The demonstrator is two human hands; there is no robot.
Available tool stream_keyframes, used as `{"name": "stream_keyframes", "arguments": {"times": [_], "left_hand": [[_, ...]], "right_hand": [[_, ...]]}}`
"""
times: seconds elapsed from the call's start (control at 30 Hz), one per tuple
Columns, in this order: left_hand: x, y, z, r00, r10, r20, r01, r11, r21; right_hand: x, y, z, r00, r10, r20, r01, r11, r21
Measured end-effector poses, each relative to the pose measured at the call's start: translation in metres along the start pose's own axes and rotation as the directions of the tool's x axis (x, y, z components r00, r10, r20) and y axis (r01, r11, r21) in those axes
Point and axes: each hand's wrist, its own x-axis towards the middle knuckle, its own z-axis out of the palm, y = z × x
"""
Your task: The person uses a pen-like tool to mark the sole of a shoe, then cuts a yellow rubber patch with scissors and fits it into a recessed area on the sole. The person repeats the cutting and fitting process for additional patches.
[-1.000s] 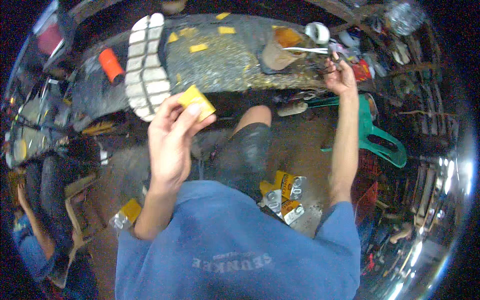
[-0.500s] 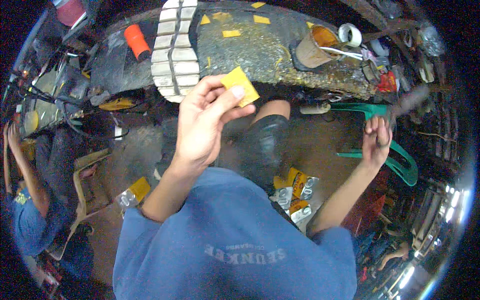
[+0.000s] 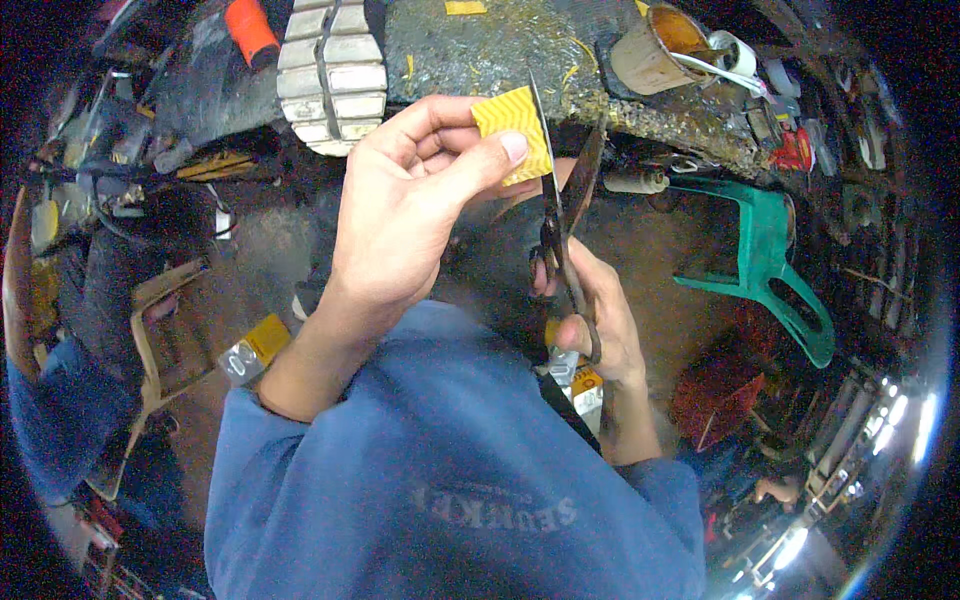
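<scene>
My left hand (image 3: 400,225) pinches a small yellow patterned square (image 3: 518,110) between thumb and fingers, above my lap. My right hand (image 3: 610,320), lower and to the right, grips dark metal scissors (image 3: 556,235) by the handles. Their blades point up and stand apart, one along the right edge of the yellow square; whether it touches is unclear. Behind my hands, a white segmented shoe sole (image 3: 330,70) rests on the dark, stained worktop (image 3: 470,55), where a few yellow scraps lie.
At the worktop's back are an orange cylinder (image 3: 250,30), a tub of brown substance (image 3: 640,65) and a white roll (image 3: 735,50). A green plastic chair (image 3: 760,250) stands right. A co-worker in blue (image 3: 55,420) sits at far left. Packets (image 3: 255,345) lie below.
My right hand has come from the upper right down and inward, bringing the scissors beside the yellow square. My left hand has shifted up and to the right with the square.
</scene>
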Motion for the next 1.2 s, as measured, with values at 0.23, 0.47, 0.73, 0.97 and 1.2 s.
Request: {"name": "stream_keyframes", "arguments": {"times": [0.23,0.47,0.73,0.97,1.2], "left_hand": [[-0.002,0.005,-0.005,0.999,-0.043,0.014,0.042,0.999,0.013],[-0.004,0.005,-0.008,1.0,-0.02,0.012,0.018,0.995,0.094],[-0.004,0.007,-0.008,1.0,0.003,0.011,-0.004,0.991,0.133],[-0.005,0.008,-0.008,1.0,0.004,0.013,-0.005,0.989,0.146],[-0.006,0.008,-0.008,0.998,0.034,0.045,-0.037,0.995,0.088]], "right_hand": [[0.007,-0.005,0.006,1.0,-0.006,-0.024,0.004,0.998,-0.065],[0.012,-0.004,0.01,0.997,-0.077,-0.033,0.074,0.995,-0.073],[0.011,-0.008,0.014,0.995,-0.073,-0.072,0.066,0.994,-0.088],[0.011,-0.009,0.018,0.995,-0.028,-0.094,0.023,0.998,-0.055],[0.009,0.0,0.022,0.99,-0.002,-0.144,-0.006,0.999,-0.052]]}}
